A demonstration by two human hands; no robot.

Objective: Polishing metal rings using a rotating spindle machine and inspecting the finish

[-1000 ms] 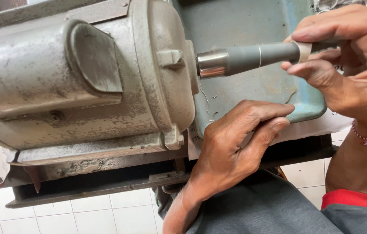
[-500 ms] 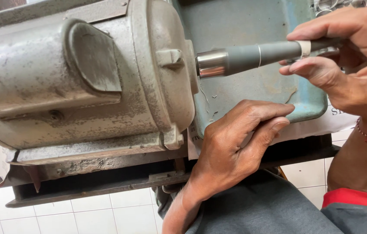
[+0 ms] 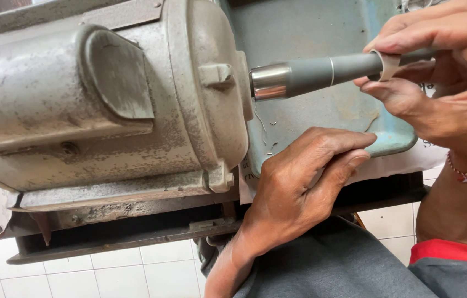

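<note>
White floor tiles below, right hand (image 3: 443, 72) fingers pinch a thin, floppy white strip (image 3: 389, 65) around the rigid, smooth grey spindle (image 3: 327, 70) jutting from the heavy motor (image 3: 106, 105); left hand (image 3: 300, 187) rests loosely curled, holding nothing.

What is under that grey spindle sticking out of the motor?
Under the grey spindle lies a blue-green tray with a few small metal shavings. The left hand rests on its front edge, and the right hand covers the spindle's far end.

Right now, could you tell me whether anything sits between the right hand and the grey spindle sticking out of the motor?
Only a small pale strip: the right hand pinches it around the grey spindle. The left hand rests lower, clear of it.
</note>
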